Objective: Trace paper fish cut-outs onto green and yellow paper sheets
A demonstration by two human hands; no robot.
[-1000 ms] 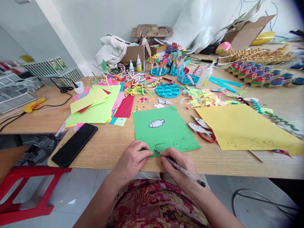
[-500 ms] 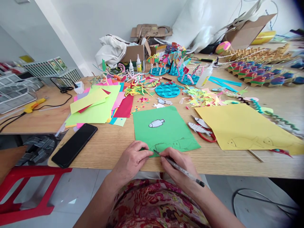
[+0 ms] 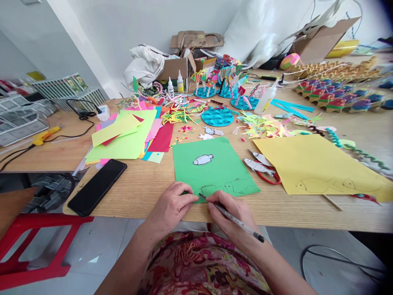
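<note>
At the near edge of the flat green paper sheet, the bare right hand holds a slim, translucent, black-ended pen. The left hand, fingers narrowed, covers the sheet's near-left corner; any pinch cannot be told. The sheet, bearing a white paper fish, extends beyond both hands.

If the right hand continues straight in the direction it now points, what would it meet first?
Probably the left hand, whose fingertips lie just beyond the tip of the pen; the gap is hard to judge.
</note>
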